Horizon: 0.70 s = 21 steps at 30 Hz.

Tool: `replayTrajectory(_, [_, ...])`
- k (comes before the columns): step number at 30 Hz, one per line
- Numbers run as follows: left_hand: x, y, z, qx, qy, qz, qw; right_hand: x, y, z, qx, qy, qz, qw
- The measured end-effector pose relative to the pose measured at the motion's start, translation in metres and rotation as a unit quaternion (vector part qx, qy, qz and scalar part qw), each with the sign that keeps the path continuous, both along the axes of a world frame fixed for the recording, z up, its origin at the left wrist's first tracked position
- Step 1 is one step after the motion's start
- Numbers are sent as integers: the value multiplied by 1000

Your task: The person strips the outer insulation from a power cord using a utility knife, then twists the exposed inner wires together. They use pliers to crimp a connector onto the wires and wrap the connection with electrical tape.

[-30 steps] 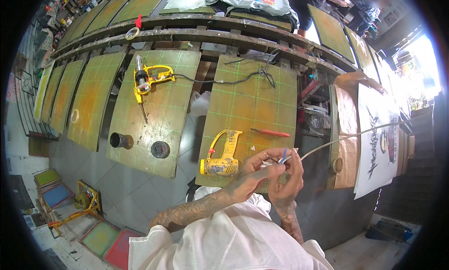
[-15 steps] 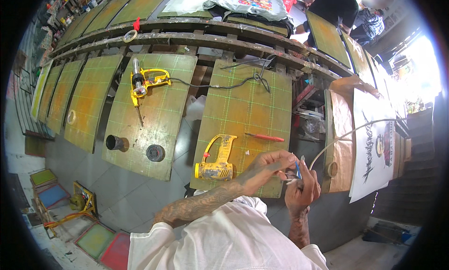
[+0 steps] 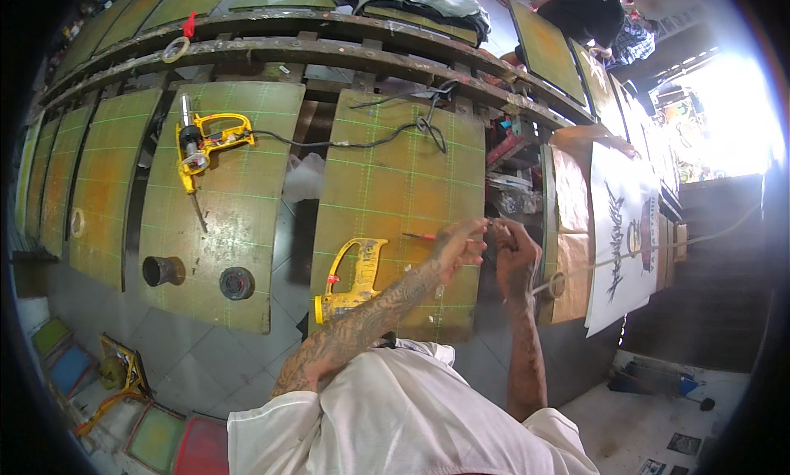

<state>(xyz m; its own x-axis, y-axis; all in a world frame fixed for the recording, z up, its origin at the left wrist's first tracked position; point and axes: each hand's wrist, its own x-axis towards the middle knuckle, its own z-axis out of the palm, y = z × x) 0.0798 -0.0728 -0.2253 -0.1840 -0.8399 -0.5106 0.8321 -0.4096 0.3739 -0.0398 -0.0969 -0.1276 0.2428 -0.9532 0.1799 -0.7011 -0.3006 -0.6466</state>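
Observation:
My right hand [image 3: 517, 253] pinches the pale cable [image 3: 699, 240] near its end, which is too small to make out. My left hand [image 3: 457, 249] is beside it with fingers curled, the fingertips at something tiny I cannot make out. Below my left hand, a red-handled tool [image 3: 418, 236] lies on the greenish board [image 3: 432, 170], along with a yellow tool housing [image 3: 364, 269]. On the board to the left [image 3: 247, 100] lie an opened yellow heat gun [image 3: 193, 150] with a dark cord, a black cylinder [image 3: 162, 271] and a round black cap [image 3: 237, 283].
White printed sheets [image 3: 601, 195] and brown paper [image 3: 568, 183] lie at right. Long rails [image 3: 329, 51] run behind the boards, with folded garments [image 3: 403, 2] beyond. Two other people [image 3: 580, 10] are at the upper right. Coloured screen frames [image 3: 206, 446] are on the lower left.
My hands have moved upward and a little apart, with my right forearm more upright. The blue bit between my fingers is no longer visible. The view has shifted, bringing the table scene leftward.

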Motion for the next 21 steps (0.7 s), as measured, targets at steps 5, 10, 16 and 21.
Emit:
replayTrajectory(5, [14, -21, -37, -70, -213, -2, 975, -53, -82, -50, 175, 54, 21, 983])
replayTrajectory(10, [20, -58, -57, -173, -585, -103, 786, -85, -121, -120, 279, 24, 44, 959])
replayTrajectory(16, [-4, -90, -78, -243, -784, -40, 570, -92, -128, -150, 318, 23, 54, 946])
replayTrajectory(21, [-14, -94, -96, -250, -770, -21, 587, -90, -133, -150, 306, 85, 78, 945])
